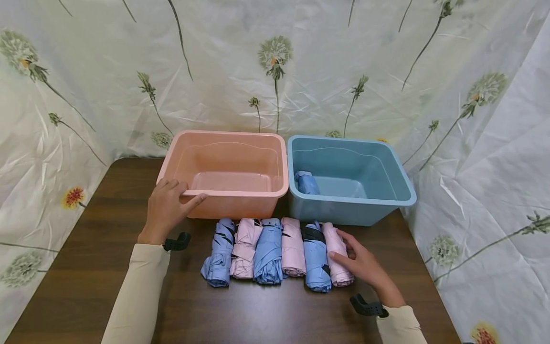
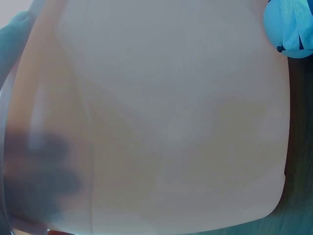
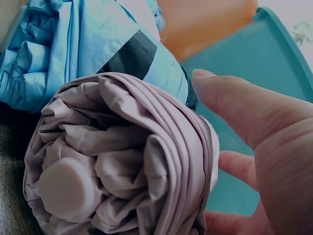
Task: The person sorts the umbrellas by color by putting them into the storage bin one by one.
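Note:
My left hand (image 1: 166, 205) grips the pink bin (image 1: 232, 194) at its front left corner, fingers over the rim and thumb along the outside. In the left wrist view, finger shadows show through the bin wall (image 2: 186, 112). Several rolled folding umbrellas, alternating blue and pink, lie side by side before the bins. At the row's right end, my right hand (image 1: 363, 263) is at a pink umbrella (image 1: 337, 253), thumb and fingers spread and fairly straight. The right wrist view shows this umbrella's handle end (image 3: 68, 188). Left of it lies a blue umbrella (image 1: 317, 258) with a dark band.
A blue bin (image 1: 352, 205) stands right of the pink one, with one blue umbrella (image 1: 307, 183) inside at the left. Both bins stand at the back of the dark wooden table (image 1: 258, 315). A floral cloth (image 1: 223, 86) hangs behind and at the sides.

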Action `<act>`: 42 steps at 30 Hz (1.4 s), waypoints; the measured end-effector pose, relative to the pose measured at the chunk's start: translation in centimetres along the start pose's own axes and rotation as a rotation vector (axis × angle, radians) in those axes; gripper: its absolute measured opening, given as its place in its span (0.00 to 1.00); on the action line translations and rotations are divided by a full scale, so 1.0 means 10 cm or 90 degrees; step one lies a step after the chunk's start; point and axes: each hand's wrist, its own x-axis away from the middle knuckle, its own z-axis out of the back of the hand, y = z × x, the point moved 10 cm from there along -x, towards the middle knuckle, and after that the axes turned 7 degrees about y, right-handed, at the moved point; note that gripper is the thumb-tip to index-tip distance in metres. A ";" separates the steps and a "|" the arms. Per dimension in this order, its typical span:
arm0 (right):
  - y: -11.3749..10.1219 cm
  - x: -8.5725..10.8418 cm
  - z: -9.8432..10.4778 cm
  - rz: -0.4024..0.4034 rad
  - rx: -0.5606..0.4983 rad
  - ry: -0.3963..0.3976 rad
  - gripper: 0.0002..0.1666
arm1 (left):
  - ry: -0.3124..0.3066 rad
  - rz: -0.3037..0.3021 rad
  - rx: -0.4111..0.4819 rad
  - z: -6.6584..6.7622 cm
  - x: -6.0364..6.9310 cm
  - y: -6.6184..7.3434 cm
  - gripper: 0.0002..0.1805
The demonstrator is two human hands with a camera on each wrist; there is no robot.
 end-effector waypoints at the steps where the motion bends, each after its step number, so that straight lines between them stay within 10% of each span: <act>1: 0.00 0.00 0.00 0.002 0.004 0.002 0.44 | 0.001 0.000 0.000 0.00 0.00 0.00 0.27; 42: -0.04 0.02 0.01 0.013 -0.038 0.042 0.43 | 0.007 -0.012 -0.007 0.01 0.00 0.02 0.27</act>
